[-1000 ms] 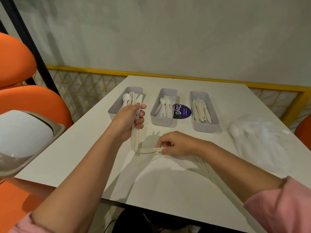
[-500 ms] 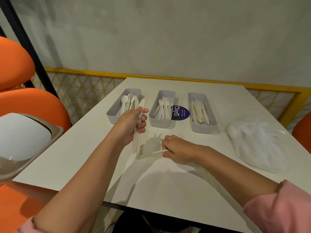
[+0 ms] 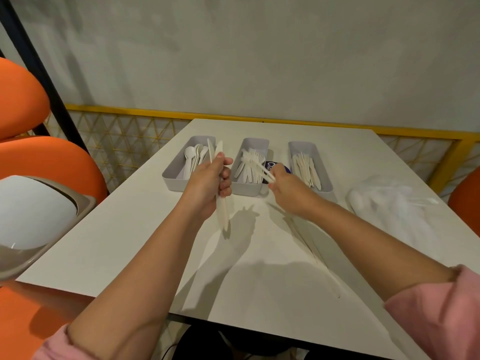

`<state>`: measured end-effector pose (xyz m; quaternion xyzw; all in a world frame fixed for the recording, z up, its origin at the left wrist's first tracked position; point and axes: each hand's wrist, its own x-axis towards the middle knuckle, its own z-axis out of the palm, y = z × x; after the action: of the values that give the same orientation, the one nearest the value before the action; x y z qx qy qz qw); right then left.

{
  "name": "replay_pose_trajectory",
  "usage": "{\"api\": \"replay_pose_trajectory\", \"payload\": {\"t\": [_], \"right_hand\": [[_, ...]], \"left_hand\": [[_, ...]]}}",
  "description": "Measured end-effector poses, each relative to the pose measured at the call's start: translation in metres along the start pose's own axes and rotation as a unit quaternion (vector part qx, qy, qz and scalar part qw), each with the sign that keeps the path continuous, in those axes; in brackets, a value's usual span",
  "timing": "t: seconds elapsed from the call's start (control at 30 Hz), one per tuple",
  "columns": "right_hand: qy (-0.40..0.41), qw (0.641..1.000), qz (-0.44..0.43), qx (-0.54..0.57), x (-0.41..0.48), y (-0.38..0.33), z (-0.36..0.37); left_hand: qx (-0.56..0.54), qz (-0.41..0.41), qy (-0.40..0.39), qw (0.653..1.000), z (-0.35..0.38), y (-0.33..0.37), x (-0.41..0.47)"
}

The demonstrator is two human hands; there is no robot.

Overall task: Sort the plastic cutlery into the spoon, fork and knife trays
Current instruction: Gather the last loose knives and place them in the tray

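While gripped in the right hand point(image 3: 281, 188), fork point(image 3: 255, 166) over the middle tray point(image 3: 249, 189); left hand point(image 3: 210, 185) clutching knives point(image 3: 222, 203).

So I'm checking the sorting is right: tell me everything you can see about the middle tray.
The middle tray is a narrow, pale grey box, plastic by its look, with rounded corners and upright walls. It stands flat on the white table, lengthwise away from the person, between the spoon tray and the knife tray, apart from both. White plastic forks lie heaped inside. The right hand holds a white piece of cutlery over it.
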<state>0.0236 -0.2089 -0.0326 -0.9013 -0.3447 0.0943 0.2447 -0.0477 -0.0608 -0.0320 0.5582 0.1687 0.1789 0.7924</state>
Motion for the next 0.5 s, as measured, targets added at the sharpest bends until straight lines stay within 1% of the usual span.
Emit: {"api": "replay_pose_trajectory", "payload": {"t": [0.07, 0.13, 0.23, 0.3, 0.4, 0.5], "right_hand": [[-0.007, 0.996, 0.016, 0.083, 0.000, -0.004, -0.011], [-0.014, 0.993, 0.011, 0.119, -0.001, -0.010, -0.016], [-0.021, 0.995, -0.016, 0.095, -0.006, -0.019, -0.017], [-0.024, 0.995, -0.024, 0.091, -0.010, -0.022, -0.019], [-0.020, 0.994, -0.034, 0.100, -0.017, -0.022, -0.024], [-0.034, 0.994, -0.043, 0.094, -0.024, -0.017, -0.029]], "left_hand": [[0.020, 0.002, 0.004, 1.000, 0.012, -0.003, 0.000], [0.045, 0.006, -0.007, 0.999, 0.025, -0.008, -0.001], [0.090, 0.014, -0.038, 0.995, 0.044, -0.016, -0.005], [0.097, 0.012, -0.047, 0.994, 0.055, -0.019, -0.005], [0.083, 0.002, -0.039, 0.996, 0.064, -0.020, -0.003], [0.063, -0.010, -0.023, 0.998, 0.066, -0.020, -0.001]]}}
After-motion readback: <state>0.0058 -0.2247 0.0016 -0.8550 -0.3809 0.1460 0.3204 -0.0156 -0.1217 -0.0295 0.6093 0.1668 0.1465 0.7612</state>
